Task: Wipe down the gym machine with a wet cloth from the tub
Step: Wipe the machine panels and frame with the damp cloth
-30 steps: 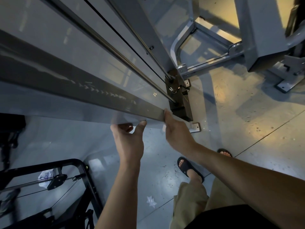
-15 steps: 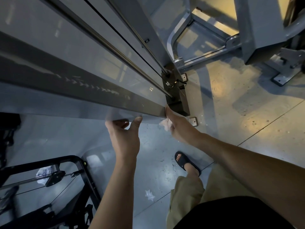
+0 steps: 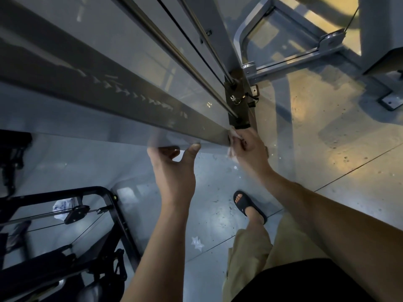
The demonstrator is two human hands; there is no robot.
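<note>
My right hand (image 3: 250, 154) has its fingers (image 3: 244, 139) clenched round the white cloth (image 3: 231, 151), pressing it on the lower corner of the clear panel (image 3: 141, 68) of the gym machine (image 3: 224, 40), beside the black weight stack (image 3: 237, 103). My left hand (image 3: 174, 171) grips the panel's edge.

The tall grey metal gym machine (image 3: 122, 99) dropped away below me: a long flat upright beam, smooth and faintly glossy, with a clear panel and thin guide rods alongside and a black weight stack (image 3: 237, 105) at its foot. The small pale crumpled cloth (image 3: 232, 138) sat bunched under my right hand (image 3: 250, 149), pressed against the beam's lower end. It was possibly damp, but too blurred to tell.
</note>
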